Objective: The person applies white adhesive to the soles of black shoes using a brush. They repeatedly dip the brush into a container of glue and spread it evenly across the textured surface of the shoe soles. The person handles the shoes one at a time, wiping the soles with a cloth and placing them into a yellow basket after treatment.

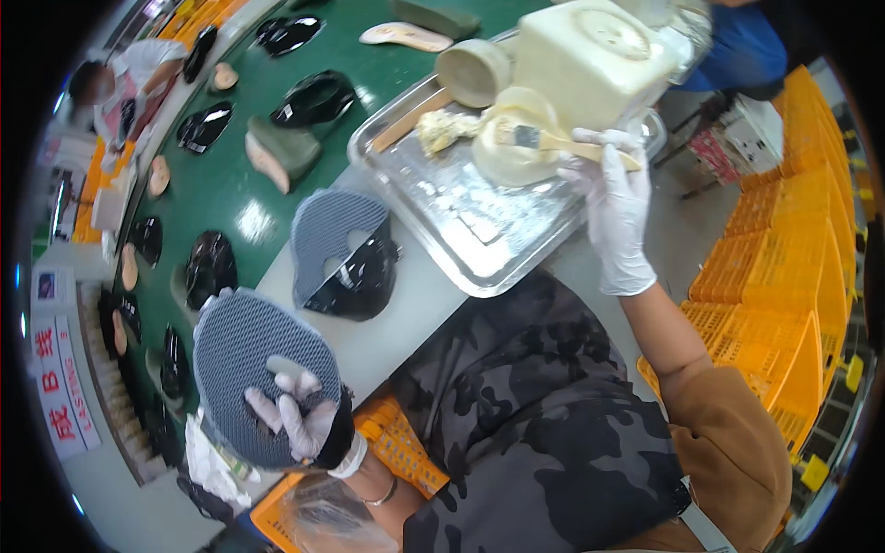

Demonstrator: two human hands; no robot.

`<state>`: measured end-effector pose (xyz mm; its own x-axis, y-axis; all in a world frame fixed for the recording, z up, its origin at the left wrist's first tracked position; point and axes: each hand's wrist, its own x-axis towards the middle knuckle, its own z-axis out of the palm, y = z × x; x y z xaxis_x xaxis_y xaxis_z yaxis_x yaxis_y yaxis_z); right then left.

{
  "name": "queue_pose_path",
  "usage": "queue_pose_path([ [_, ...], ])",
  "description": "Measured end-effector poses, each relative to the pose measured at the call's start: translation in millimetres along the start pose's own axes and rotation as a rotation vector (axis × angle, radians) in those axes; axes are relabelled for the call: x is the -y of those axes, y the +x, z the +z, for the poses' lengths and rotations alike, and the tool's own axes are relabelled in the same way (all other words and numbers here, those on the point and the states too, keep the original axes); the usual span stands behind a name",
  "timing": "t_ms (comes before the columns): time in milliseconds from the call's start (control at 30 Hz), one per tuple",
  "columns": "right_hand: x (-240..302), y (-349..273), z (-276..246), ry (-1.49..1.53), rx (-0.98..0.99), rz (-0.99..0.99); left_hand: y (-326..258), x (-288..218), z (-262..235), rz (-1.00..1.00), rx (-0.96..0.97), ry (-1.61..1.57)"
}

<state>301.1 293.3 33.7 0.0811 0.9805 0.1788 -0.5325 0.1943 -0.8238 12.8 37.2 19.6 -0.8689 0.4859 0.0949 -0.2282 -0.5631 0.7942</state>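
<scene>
Both my hands wear thin white gloves. My left hand [300, 415] grips a shoe upper [249, 341] with grey mesh on the side facing up; its fingers curl at the opening, by the glossy black part. In my right hand [616, 198] is a flat brush [558, 144] with a pale wooden handle. The brush's bristle end is over a cream-coloured cup [498, 168], whose contents I cannot make out clearly. That cup rests in a metal tray [438, 249]. Between my hands, a second upper [373, 284], grey mesh and glossy black, lies on the pale table edge.
The tray also bears a large cream jug [567, 74], a tipped cup [468, 76], a flat stick [410, 123] and a yellowish lump [445, 132]. Black uppers [313, 97] and shoe lasts line the green surface [253, 221]. Orange crates [774, 304] stack at right. Another person [138, 78] works far left.
</scene>
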Motion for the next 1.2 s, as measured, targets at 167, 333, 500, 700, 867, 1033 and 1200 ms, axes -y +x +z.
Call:
queue_pose_path([
  [167, 2.3, -10.1, -0.2, -0.173, 0.118, -0.089, 7.4, 2.9, -12.7, -0.064, -0.058, -0.107],
  [333, -4.8, -8.5, 10.0, -0.178, 0.072, -0.038, 19.3, 16.0, -38.8, -0.07, 0.033, -0.095],
  [500, -12.1, 3.3, -10.8, -0.221, 0.017, 0.064, 40.4, 34.2, -56.2, 0.266, 0.576, 0.231],
  [700, 10.0, -4.5, -18.8, -0.295, -0.047, 0.107, 47.1, 37.1, -59.7, 0.107, 0.395, 0.075],
  [867, 35.7, -14.0, -23.0, -0.334, -0.186, -0.078, 50.0, 50.5, -67.9, 0.269, 0.359, 0.228],
  [1033, 46.8, -54.2, 10.8, -0.43, 0.156, -0.06, 60.1, 41.4, -80.2, 0.237, 0.115, 0.366],
  [1200, 8.9, -105.0, 72.5, -0.04, 0.537, 0.878, 66.9, 36.4, -123.0, 0.502, 0.183, 0.938],
])
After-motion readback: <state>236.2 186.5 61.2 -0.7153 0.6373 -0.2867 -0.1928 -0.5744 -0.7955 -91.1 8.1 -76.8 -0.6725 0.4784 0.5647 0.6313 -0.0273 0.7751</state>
